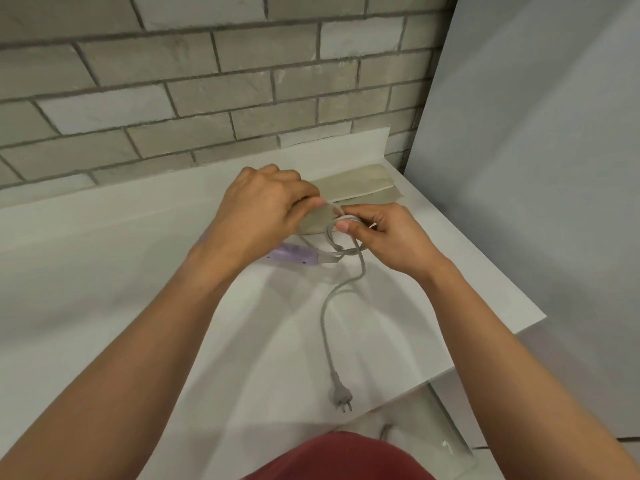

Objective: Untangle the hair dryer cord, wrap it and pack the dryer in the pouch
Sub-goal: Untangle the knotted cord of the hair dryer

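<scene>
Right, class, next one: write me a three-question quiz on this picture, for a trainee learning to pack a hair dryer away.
1. Fill in: the left hand and the right hand both pinch the grey ____.
2. True or false: the plug lies on the counter, held by nobody.
3. What lies flat behind the hands? A a beige pouch; B a towel; C a mirror.

Key: 1 cord; 2 true; 3 A.

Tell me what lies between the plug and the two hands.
Only the grey cord, snaking over bare white counter from plug to left hand and right hand; head view.
</scene>
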A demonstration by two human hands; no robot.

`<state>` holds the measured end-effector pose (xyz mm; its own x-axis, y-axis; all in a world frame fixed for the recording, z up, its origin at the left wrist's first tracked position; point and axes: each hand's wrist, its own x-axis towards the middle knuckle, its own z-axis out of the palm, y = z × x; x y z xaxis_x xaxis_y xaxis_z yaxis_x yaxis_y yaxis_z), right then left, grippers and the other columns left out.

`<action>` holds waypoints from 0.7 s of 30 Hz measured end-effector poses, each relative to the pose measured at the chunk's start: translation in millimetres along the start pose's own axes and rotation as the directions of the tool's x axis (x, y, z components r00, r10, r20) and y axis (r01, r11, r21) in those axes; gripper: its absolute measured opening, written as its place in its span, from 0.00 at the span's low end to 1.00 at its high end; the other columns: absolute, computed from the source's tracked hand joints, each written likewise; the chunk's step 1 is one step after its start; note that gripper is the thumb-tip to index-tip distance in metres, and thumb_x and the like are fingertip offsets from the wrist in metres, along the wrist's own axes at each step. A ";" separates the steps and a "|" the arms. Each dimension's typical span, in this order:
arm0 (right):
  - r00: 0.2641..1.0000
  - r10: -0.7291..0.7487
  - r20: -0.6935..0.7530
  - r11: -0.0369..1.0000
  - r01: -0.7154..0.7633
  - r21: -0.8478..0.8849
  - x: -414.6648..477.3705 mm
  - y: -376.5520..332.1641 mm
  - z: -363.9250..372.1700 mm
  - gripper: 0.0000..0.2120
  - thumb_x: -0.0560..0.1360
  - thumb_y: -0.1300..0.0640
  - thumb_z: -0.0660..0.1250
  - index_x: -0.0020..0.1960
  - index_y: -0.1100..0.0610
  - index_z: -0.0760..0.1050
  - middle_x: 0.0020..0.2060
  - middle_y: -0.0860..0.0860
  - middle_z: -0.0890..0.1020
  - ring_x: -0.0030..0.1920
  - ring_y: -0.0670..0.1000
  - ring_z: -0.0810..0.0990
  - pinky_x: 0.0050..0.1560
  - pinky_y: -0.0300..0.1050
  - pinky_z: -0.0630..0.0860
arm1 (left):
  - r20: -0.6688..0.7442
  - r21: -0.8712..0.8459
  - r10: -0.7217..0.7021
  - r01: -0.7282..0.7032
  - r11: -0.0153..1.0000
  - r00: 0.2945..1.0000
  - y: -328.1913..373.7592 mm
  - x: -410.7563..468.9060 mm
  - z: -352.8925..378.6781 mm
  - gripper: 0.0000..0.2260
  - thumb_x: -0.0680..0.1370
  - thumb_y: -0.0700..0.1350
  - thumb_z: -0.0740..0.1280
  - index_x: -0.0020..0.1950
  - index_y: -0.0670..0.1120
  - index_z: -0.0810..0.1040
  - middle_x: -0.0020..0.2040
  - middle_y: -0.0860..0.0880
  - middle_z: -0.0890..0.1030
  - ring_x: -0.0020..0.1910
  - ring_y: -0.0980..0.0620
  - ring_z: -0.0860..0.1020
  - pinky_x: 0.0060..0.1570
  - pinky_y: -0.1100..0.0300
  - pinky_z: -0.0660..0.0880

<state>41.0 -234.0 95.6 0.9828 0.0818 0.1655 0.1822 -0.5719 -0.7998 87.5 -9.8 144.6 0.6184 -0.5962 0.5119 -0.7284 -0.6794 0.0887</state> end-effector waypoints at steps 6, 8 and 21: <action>0.999 0.051 -0.018 0.993 -0.048 0.103 -1.8 3.7 -1.8 0.07 0.83 0.48 0.68 0.55 0.44 0.85 0.46 0.46 0.87 0.48 0.48 0.84 0.57 0.52 0.79 | -0.158 -0.595 -0.517 0.337 0.730 0.841 8.1 -3.4 -7.9 0.09 0.81 0.52 0.70 0.52 0.50 0.87 0.41 0.62 0.84 0.42 0.66 0.80 0.47 0.68 0.74; 0.999 0.048 -0.018 0.993 -0.045 0.111 -0.8 3.2 -1.8 0.07 0.83 0.51 0.68 0.55 0.48 0.85 0.45 0.46 0.87 0.45 0.46 0.85 0.55 0.51 0.80 | -0.097 -0.632 -0.626 0.438 0.639 0.774 2.3 -7.1 -10.8 0.09 0.81 0.52 0.69 0.51 0.51 0.87 0.38 0.66 0.82 0.40 0.69 0.79 0.43 0.72 0.72; 0.987 -0.060 0.150 0.997 0.052 0.061 0.4 -9.1 -0.6 0.07 0.82 0.51 0.70 0.54 0.39 0.84 0.44 0.42 0.87 0.41 0.43 0.83 0.47 0.37 0.78 | 0.403 0.005 -0.180 0.195 0.981 0.897 5.9 -8.4 -0.9 0.12 0.84 0.55 0.60 0.51 0.52 0.80 0.42 0.54 0.81 0.46 0.46 0.79 0.40 0.51 0.75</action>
<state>39.7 -229.3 103.3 0.9633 0.2378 0.1248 0.2342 -0.5159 -0.8240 77.7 -8.4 141.5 0.8051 -0.5848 0.0989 -0.5924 -0.7847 0.1827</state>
